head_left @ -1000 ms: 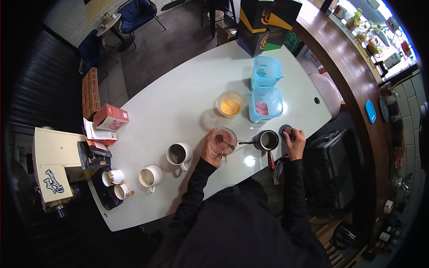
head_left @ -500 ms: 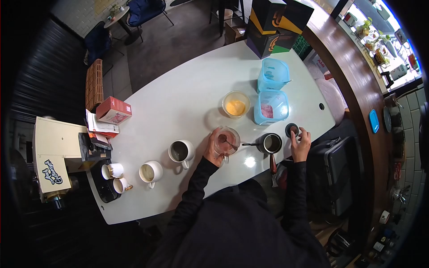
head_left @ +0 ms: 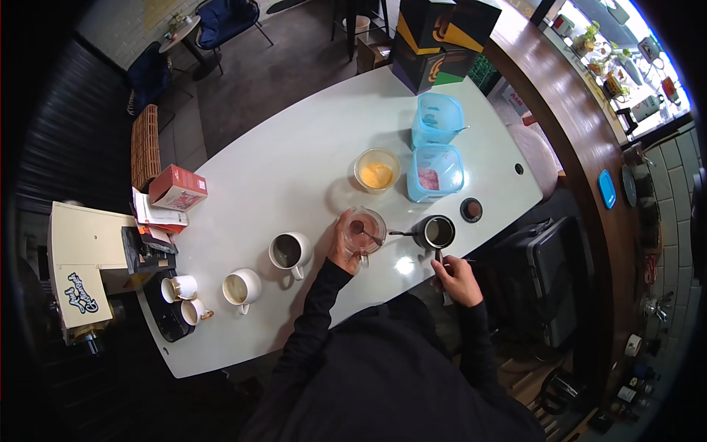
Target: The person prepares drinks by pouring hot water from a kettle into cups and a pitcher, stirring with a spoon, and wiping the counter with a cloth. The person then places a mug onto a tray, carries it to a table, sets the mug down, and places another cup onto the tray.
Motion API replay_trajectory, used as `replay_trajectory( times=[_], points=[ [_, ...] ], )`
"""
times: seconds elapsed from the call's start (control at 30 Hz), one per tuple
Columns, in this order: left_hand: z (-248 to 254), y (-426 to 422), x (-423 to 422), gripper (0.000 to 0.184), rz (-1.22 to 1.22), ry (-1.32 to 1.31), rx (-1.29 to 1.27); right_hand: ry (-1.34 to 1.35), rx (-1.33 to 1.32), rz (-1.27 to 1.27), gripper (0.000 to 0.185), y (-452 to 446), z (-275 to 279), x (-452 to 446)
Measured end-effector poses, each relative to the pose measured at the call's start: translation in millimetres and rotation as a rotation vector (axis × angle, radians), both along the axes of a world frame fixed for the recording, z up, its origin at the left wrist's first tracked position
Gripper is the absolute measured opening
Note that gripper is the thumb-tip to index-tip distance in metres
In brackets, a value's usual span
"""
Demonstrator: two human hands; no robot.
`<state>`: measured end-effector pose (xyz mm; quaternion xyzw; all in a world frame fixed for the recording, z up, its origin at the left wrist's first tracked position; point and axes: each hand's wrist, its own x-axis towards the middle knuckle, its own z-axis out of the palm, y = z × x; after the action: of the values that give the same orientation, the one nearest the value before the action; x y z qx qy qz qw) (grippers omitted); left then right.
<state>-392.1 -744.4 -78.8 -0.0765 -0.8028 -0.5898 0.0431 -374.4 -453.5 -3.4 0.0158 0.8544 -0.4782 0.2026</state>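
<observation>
My left hand [head_left: 343,248] is wrapped round the side of a clear glass cup [head_left: 375,219] that stands on the table. Pink contents and a metal spoon [head_left: 370,234] show inside it. Just to the right is a small dark metal pot [head_left: 439,233], with a thin dark part sticking out toward the cup. My right hand [head_left: 458,281] is closed round the pot's handle, which points toward me and is mostly hidden by the fingers. Beyond that hand, a round dark lid [head_left: 471,210] with a brown knob lies on the table.
A tub with yellow contents [head_left: 378,171] and two blue plastic containers [head_left: 436,172] stand behind the cup. White mugs [head_left: 290,251] are at the left, near a red box [head_left: 177,188]. Black boxes [head_left: 442,46] occupy the far end of the white table [head_left: 280,162].
My right hand has let go of the lid, moved left and toward me, and closed on the pot's handle. My left hand stays at the cup. The whole view has shifted slightly.
</observation>
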Motion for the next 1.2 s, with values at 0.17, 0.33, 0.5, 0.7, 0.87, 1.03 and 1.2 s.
replay_trajectory(
  times=[0.17, 0.33, 0.5, 0.7, 0.87, 1.03, 1.2],
  points=[
    [0.6, -1.0, -1.8, 0.090, -0.003, 0.068, -0.011, -0.053, -0.189, -0.150, 0.033, -8.1, -5.9, 7.4],
    [-3.8, -1.4, -0.8, 0.087, 0.022, 0.068, -0.050, 0.158, -0.098, -0.193, 0.032, 9.8, -19.8, 10.4],
    [4.5, 1.8, 1.0, 0.090, 0.035, 0.040, -0.001, 0.173, -0.095, -0.257, 0.032, 26.7, -12.6, 12.0],
    [10.9, 1.5, 0.8, 0.090, 0.036, 0.037, -0.032, 0.049, -0.340, -0.408, 0.026, 45.0, 14.9, 18.9],
    [3.0, 0.1, -0.9, 0.090, 0.026, 0.046, -0.033, 0.137, -0.366, -0.473, 0.027, 78.5, 25.4, 18.5],
    [-0.8, 0.1, -1.3, 0.090, 0.035, 0.090, -0.011, 0.213, -0.359, -0.626, 0.032, 115.5, 11.7, -2.9],
    [0.7, -0.9, -1.6, 0.091, 0.022, 0.076, -0.041, 0.250, -0.380, -0.673, 0.034, 138.6, -18.0, -32.9]
  ],
)
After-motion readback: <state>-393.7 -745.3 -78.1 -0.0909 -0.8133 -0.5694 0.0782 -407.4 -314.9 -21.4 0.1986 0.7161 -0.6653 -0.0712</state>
